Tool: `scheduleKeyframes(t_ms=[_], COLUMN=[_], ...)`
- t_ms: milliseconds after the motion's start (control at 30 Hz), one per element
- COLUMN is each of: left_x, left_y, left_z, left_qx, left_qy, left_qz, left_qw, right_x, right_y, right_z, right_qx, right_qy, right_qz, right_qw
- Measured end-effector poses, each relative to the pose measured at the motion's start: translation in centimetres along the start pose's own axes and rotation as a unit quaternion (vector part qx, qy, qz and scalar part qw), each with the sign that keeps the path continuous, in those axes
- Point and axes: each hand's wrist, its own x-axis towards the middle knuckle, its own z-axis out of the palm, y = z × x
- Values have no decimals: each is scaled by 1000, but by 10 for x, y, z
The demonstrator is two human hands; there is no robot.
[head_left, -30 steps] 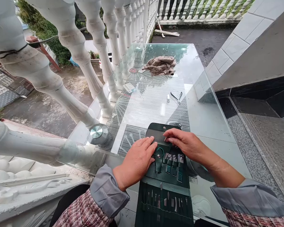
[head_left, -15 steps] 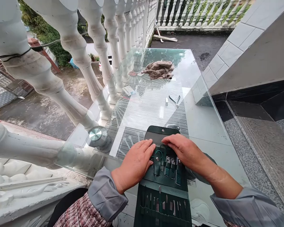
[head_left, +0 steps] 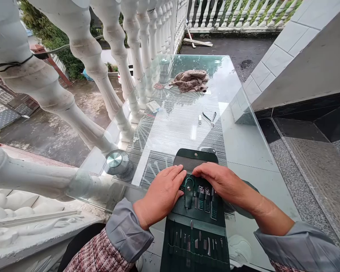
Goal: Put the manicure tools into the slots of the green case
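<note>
A dark green manicure case [head_left: 191, 223] lies unfolded near the front of a glass table. My left hand [head_left: 161, 194] rests along its upper left side, fingers stretched out beside the small green-handled scissors [head_left: 189, 182] under a snapped strap. Over the upper right of the case, my right hand [head_left: 222, 181] is bent with its fingers pressed together; what they hold, if anything, is hidden. Below it, nail clippers [head_left: 207, 200] with dotted levers sit in loops. Several slim metal tools [head_left: 209, 247] stand in the lower pocket.
Nippers [head_left: 211, 118] and a small pale piece [head_left: 200, 119] lie farther up the glass table [head_left: 249, 151]. A crumpled brown cloth [head_left: 190, 81] and a printed card [head_left: 153, 106] are beyond. White balusters [head_left: 85, 56] line the left; a stone step [head_left: 308, 170] is at right.
My right fingers have shifted slightly down and left over the case. A dark loop seen beside their tips before is now covered. My left hand stays nearly in place.
</note>
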Motion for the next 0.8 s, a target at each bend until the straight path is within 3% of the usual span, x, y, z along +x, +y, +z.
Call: scheduleKeyframes(t_ms=[133,200,333,500,667,800], left_x=[-4,-7,-12,-16,-18,-19], left_y=[-4,-7,-11,-14,-19,-21], left_z=[-3,-6,-13,-15,-11,-7], left_qx=[-35,-66,-110,-111,-91,-79], left_qy=[2,12,34,51,83,118], left_qz=[9,11,-5,-13,6,29], left_qw=[999,998,993,992,992,989], right_x=[-1,-1,-2,-4,9,37], right_y=[1,1,2,21,66,90], right_z=[-3,-4,-4,-10,-25,-36], right_qx=[7,24,38,71,83,-4], right_qy=[-11,18,167,309,343,310], right_qz=[-9,8,67,195,322,377], right_qw=[1000,1000,983,928,878,873])
